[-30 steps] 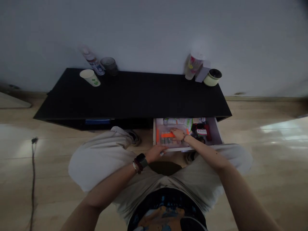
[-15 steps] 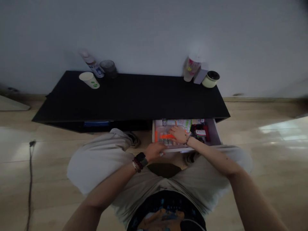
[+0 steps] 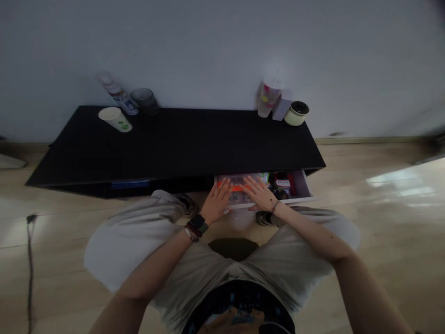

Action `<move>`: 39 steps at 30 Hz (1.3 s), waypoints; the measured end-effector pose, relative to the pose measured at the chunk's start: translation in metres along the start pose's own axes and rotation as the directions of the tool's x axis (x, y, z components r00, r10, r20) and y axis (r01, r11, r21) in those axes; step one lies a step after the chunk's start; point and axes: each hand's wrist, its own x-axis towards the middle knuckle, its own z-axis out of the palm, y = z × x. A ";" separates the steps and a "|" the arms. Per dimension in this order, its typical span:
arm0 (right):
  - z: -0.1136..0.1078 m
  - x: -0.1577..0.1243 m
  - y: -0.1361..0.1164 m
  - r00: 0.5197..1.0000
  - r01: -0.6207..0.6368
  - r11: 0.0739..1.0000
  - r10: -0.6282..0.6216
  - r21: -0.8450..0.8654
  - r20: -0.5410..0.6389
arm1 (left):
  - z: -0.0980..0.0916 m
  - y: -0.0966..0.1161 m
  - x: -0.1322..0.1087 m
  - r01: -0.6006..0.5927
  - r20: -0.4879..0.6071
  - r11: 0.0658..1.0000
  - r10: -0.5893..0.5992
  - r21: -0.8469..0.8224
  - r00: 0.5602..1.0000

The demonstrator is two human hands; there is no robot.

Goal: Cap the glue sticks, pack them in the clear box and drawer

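A white drawer [image 3: 306,188] is pulled partway out of the black cabinet. Inside it, on the left, lies a clear plastic box with an orange strip [image 3: 236,188]. My left hand [image 3: 217,203] has its fingers spread over the drawer's front left and the box. My right hand [image 3: 259,192], palm down with fingers apart, reaches over the drawer front onto the right part of the box. Farther right in the drawer are a small white and red packet [image 3: 282,183] and a red item [image 3: 292,183]. Both hands cover part of the box.
The black cabinet top [image 3: 194,139] carries a paper cup [image 3: 115,119], a spray can [image 3: 121,99], a dark grey cup [image 3: 146,101], a clear patterned cup [image 3: 267,98], a small box [image 3: 282,105] and a cream jar [image 3: 295,114]. A cable [image 3: 30,269] lies on the floor.
The drawer has slid inward, so less of it shows. My left hand has moved from the drawer's front edge onto the box, fingers spread. My right hand stays over the box.
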 end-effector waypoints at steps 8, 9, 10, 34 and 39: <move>0.006 0.018 0.018 0.996 -0.072 0.997 0.073 0.014 -0.050 | -0.008 -0.018 0.027 0.005 0.050 0.998 -0.009 0.064 0.999; 0.006 0.020 0.020 0.995 -0.081 0.997 0.082 0.017 -0.056 | -0.008 -0.019 0.030 0.013 0.047 0.998 -0.016 0.067 0.999; 0.007 0.022 0.021 0.994 -0.085 0.996 0.086 0.019 -0.061 | -0.008 -0.021 0.033 0.023 0.043 0.997 -0.026 0.069 0.999; 0.028 0.058 0.041 0.976 -0.171 0.981 0.181 0.087 -0.123 | 0.025 -0.066 0.059 -0.011 -0.153 0.998 0.003 -0.055 0.988; 0.031 0.061 0.040 0.970 -0.192 0.978 0.201 0.079 -0.133 | 0.038 -0.070 0.062 -0.006 -0.237 0.994 -0.020 -0.109 0.971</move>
